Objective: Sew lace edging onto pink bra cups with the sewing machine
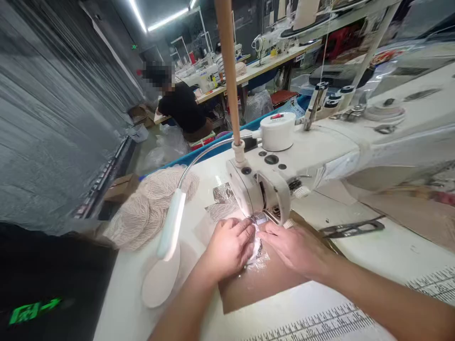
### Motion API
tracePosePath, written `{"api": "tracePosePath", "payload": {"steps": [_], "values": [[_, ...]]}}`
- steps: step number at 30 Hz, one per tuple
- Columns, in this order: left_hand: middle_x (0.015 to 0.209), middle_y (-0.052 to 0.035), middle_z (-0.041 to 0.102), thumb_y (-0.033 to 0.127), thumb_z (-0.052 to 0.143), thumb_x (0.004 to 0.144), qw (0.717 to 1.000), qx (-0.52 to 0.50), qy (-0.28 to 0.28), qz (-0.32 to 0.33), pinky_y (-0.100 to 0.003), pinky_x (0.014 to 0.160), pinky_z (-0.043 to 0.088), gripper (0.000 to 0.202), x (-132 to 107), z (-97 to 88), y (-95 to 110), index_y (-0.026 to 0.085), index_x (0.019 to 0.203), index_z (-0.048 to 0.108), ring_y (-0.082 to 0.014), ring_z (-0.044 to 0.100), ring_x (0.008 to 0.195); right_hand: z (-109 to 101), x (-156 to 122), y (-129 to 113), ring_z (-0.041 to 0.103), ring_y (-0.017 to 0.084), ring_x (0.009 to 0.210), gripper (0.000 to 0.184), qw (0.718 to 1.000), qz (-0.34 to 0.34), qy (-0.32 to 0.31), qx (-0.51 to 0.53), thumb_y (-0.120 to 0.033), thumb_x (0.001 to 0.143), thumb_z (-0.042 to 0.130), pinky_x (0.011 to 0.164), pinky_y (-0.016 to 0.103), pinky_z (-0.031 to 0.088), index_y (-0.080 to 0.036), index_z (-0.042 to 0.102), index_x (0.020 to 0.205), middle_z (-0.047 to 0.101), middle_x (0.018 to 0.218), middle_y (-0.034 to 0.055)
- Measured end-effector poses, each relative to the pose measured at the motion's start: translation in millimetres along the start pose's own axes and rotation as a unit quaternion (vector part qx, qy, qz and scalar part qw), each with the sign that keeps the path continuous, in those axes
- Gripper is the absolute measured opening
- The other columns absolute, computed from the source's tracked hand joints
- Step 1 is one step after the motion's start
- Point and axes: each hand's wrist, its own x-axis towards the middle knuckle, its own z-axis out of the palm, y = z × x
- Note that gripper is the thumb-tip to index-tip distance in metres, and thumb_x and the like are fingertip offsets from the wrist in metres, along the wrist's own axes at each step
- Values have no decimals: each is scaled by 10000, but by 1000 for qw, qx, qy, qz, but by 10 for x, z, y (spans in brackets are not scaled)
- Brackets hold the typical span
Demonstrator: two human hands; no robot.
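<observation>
Head view: both hands flat at the sewing machine

Left hand (231, 246): palm down, fingers bent and close together, on a brown sheet (256, 289). Right hand (293, 246): lower and flatter, fingers reaching toward the machine foot. Cannot tell whether either pinches material. Sheet lies under both hands, its near edge toward the wearer; a shiny crinkled strip (255, 250) sits between them. Pressing from two sides probably holds the layers flat beside the sewing machine (250, 187), just ahead of the fingers.

Lamp (171, 227), left of the left hand, hangs from a bent neck, likely so it can be aimed at the work. Black metal tool (355, 228) beyond the right hand, perhaps for easy reach.

Tabletop (121, 293) white; ruled scale (322, 327) nearer the wearer than the hands. Netting pile (145, 208) farther out, left.

Room: well ahead of the hands, a seated person in black (183, 109), more machines, ceiling tubes (168, 19); grey curtain (71, 99) far left.
</observation>
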Motion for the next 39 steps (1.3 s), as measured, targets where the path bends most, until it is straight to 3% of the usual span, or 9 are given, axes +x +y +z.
{"api": "tracePosePath", "payload": {"steps": [6, 11, 15, 19, 26, 34, 39], "values": [[1314, -84, 549, 370, 427, 917, 999, 19, 22, -18, -437, 810, 430, 432, 8, 15, 10, 150, 1281, 505, -278, 502, 990, -25, 64, -2, 466, 134, 580, 352, 999, 20, 11, -37, -67, 787, 440, 529, 278, 269, -190, 669, 1025, 660, 861, 43], [1277, -107, 569, 343, 472, 893, 998, -13, 60, -7, -442, 842, 428, 388, -27, 47, 2, 131, 1206, 558, -277, 503, 1013, -13, 52, 15, 542, 167, 654, 369, 997, 32, 37, -61, -57, 797, 423, 576, 279, 334, -215, 672, 1020, 683, 848, 41], [1094, -104, 633, 320, 489, 888, 994, -68, 81, 36, -402, 834, 429, 301, -56, 48, 8, 148, 1106, 607, -242, 528, 947, -3, 16, 25, 564, 175, 694, 353, 997, 34, 64, -37, -73, 826, 401, 600, 273, 354, -221, 668, 1004, 679, 829, 44], [913, -76, 645, 302, 472, 915, 992, -66, 85, 61, -369, 784, 433, 263, -64, 49, 28, 163, 1077, 625, -205, 533, 831, 2, -4, 27, 506, 143, 610, 349, 999, 7, 48, 5, -87, 860, 378, 585, 270, 331, -198, 647, 1054, 658, 835, 40], [1154, -67, 646, 259, 462, 931, 992, -57, 93, 59, -364, 816, 446, 247, -64, 80, 48, 174, 1092, 629, -195, 551, 895, 13, -16, 18, 425, 131, 579, 279, 999, -27, 40, -6, -82, 854, 403, 551, 282, 250, -185, 658, 904, 573, 747, 22], [1172, -107, 625, 277, 461, 916, 993, -60, 94, 46, -405, 835, 456, 300, -55, 79, 25, 166, 1148, 613, -235, 551, 952, 64, 19, 30, 452, 144, 598, 322, 998, -7, 53, -42, -71, 830, 416, 555, 283, 269, -187, 651, 1017, 626, 813, 40], [1123, -116, 600, 290, 484, 899, 991, -72, 95, 53, -407, 845, 450, 269, -72, 80, 9, 189, 1084, 651, -236, 540, 971, 24, 28, 32, 485, 162, 642, 340, 997, 15, 60, -36, -62, 824, 399, 589, 284, 300, -199, 653, 1005, 632, 797, 36]]}}
